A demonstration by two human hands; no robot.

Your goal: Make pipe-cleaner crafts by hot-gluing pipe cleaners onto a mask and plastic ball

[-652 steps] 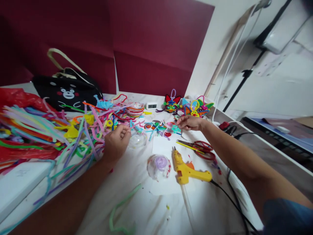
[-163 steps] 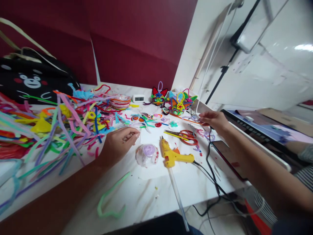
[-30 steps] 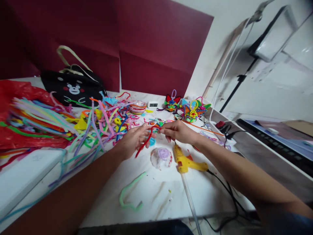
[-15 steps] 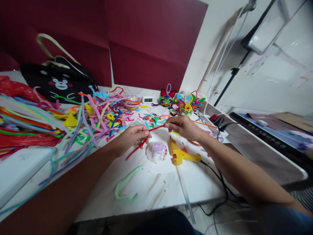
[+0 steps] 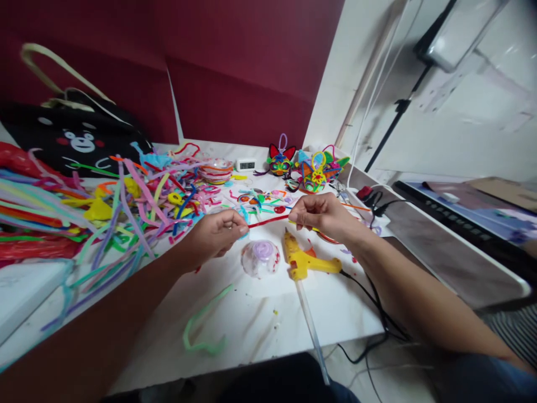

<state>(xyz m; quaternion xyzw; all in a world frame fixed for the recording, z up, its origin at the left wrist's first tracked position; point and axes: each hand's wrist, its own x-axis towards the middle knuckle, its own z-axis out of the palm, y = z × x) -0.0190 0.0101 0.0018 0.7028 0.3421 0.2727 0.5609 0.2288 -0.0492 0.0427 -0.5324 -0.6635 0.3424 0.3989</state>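
Note:
A red pipe cleaner (image 5: pixel 269 221) is stretched between my two hands above the white table. My left hand (image 5: pixel 222 232) pinches it at the left, and my right hand (image 5: pixel 316 215) pinches its other side between thumb and fingers. Just below it sits a small clear dome (image 5: pixel 260 259) with a lilac coil on top and red bits around its side. Right of the dome lies a yellow hot glue gun (image 5: pixel 304 260) with a clear glue stick (image 5: pixel 311 330) sticking out behind. A bent light-green pipe cleaner (image 5: pixel 197 327) rests nearer the front edge.
Many coloured pipe cleaners (image 5: pixel 121 218) heap up on the left, before a black bag (image 5: pixel 79 140). A striped bowl (image 5: pixel 215 170), a small digital clock (image 5: pixel 245 165) and colourful mask-like crafts (image 5: pixel 281 159) stand at the back. The glue gun's black cord (image 5: pixel 369 294) runs off the table's right side.
My hands have moved slightly apart, with a longer stretch of red pipe cleaner showing between them. The loose red end under my left hand is now mostly hidden. The view has shifted right.

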